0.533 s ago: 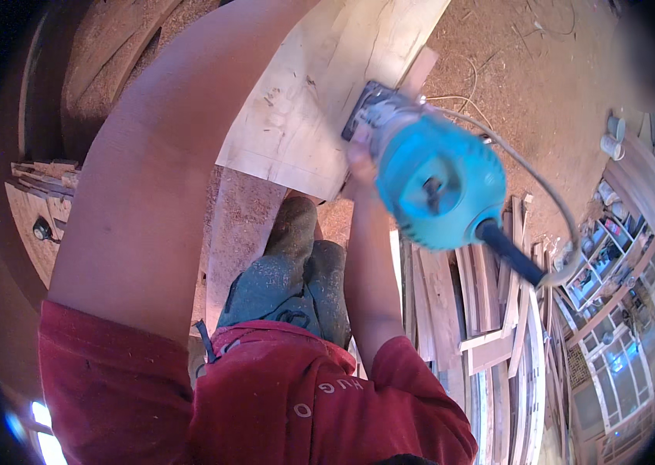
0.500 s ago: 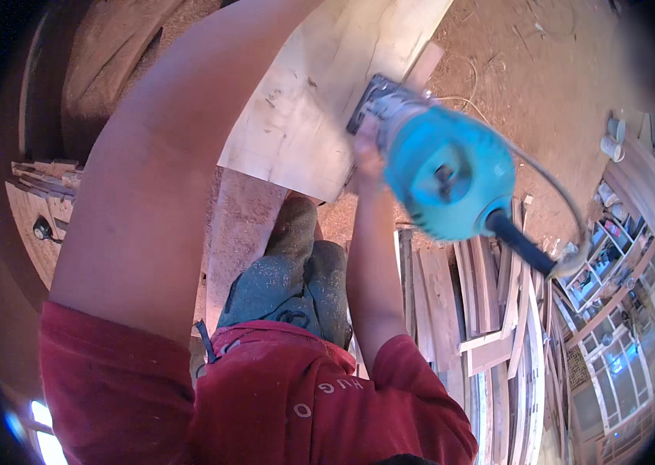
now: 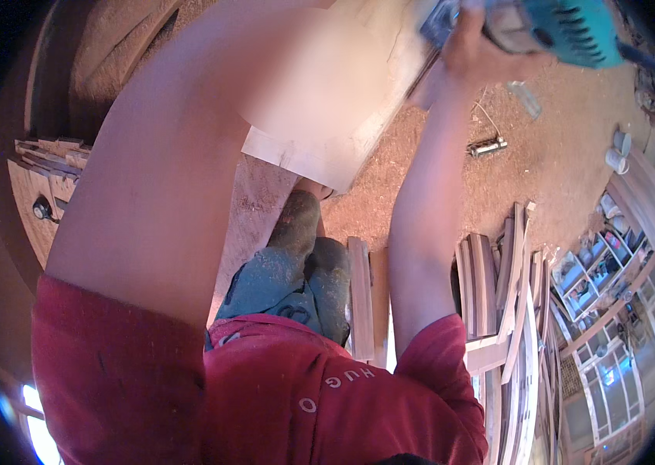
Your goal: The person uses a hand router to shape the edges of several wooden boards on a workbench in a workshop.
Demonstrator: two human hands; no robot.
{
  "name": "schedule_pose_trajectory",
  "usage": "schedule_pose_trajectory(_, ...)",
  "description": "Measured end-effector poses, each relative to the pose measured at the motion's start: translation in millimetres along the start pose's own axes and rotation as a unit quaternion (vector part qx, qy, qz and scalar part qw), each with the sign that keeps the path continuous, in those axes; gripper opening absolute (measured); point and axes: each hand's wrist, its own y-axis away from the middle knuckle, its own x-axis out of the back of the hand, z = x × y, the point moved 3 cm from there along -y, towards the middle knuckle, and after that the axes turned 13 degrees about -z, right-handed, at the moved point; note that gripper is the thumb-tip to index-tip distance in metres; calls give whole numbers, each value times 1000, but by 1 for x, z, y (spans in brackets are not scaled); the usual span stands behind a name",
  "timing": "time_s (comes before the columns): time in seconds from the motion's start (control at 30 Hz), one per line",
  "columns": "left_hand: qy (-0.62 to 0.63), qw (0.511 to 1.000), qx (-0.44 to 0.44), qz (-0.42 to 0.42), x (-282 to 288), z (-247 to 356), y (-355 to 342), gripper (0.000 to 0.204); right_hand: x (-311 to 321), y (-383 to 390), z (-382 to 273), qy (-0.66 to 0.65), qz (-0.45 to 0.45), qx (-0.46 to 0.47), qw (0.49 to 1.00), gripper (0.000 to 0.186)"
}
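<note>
A teal corded router (image 3: 571,31) is cut off by the upper edge at the right. Its base meets the right edge of a pale wooden board (image 3: 296,155). My right hand (image 3: 474,58) is closed round the lower part of the router, the thumb side near the base. My left arm reaches forward over the board's left side, and the hand lies beyond the upper edge of the picture. A blurred patch covers part of that forearm and board.
A small metal tool (image 3: 488,147) with a thin cord lies on the dusty floor at the right. Long timber strips (image 3: 490,287) are stacked beside me. White buckets (image 3: 617,159) and a divided tray (image 3: 594,267) stand farther right. Layered wood pieces (image 3: 48,174) are at the left.
My right hand and the router have moved away from me and to the right along the board's edge. The metal tool on the floor has come into sight.
</note>
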Motion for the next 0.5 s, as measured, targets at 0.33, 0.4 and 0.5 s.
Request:
schedule_pose_trajectory(0.33,-21,1000,10,14,4,-3,1,72,71,271,-128,-74,-94,7,993,94)
schedule_pose_trajectory(0.4,-35,999,14,28,4,-15,2,72,75,289,-142,-84,-94,13,992,94)
schedule_pose_trajectory(0.5,-20,1000,5,-3,4,5,-1,73,79,275,-142,-56,-105,8,993,96)
